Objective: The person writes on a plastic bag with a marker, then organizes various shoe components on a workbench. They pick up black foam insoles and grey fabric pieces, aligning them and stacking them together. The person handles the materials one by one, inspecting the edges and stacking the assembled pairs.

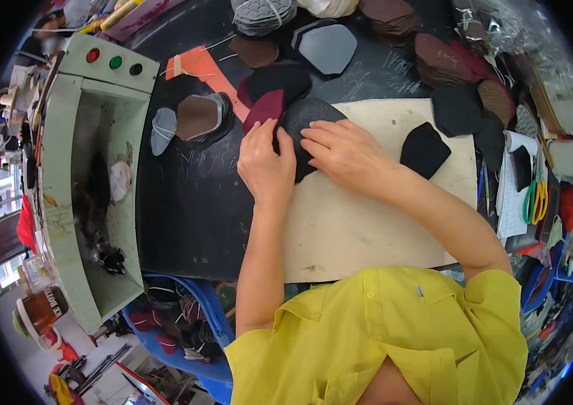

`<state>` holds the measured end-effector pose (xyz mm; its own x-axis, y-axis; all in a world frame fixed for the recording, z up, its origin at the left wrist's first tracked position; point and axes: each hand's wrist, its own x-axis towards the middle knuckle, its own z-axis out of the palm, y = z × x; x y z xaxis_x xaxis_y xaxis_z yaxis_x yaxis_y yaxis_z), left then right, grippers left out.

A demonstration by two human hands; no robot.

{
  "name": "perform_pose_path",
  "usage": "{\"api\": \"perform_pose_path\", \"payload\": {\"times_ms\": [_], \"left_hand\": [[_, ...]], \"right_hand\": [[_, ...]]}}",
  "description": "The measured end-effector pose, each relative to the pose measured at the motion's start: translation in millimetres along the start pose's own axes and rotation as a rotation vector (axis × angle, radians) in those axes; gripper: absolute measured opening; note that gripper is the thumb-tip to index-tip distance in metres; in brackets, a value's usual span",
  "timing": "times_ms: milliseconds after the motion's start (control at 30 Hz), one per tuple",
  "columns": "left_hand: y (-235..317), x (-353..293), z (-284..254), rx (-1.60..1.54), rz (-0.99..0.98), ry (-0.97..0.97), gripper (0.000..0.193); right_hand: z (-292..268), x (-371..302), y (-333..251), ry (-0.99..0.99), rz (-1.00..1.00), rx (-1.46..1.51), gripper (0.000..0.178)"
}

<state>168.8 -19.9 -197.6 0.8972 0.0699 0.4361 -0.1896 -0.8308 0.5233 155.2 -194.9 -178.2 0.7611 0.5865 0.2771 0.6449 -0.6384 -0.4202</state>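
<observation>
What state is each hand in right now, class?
Left hand: at the maroon piece; grip cannot be told.
Right hand: open, touching the dark grey piece.

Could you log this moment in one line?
left hand: touching maroon piece | right hand: on dark piece | nearby: beige board

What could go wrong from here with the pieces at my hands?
The maroon piece at your left hand and the dark grey piece at your right hand sit close together, so shifting one might drag the other out of place. The black piece lies unheld on the cream board, just beyond your right forearm, so a sweep of that arm could knock it aside.
</observation>
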Motion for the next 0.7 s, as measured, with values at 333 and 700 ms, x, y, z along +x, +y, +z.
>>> {"api": "perform_pose_path", "payload": {"times_ms": [333, 700], "left_hand": [[-29.3, 23.6, -87.6, -1.37, -0.789, -0.08, 0.018], [36.3, -32.4, -76.0, -1.208, -0.652, -0.475, 0.029]], "right_hand": [[4.6, 1.1, 1.4, 0.118, 0.037, 0.081, 0.038], [-42.4, -6.3, -30.5, -0.122, 0.629, 1.008, 0.024]]}}
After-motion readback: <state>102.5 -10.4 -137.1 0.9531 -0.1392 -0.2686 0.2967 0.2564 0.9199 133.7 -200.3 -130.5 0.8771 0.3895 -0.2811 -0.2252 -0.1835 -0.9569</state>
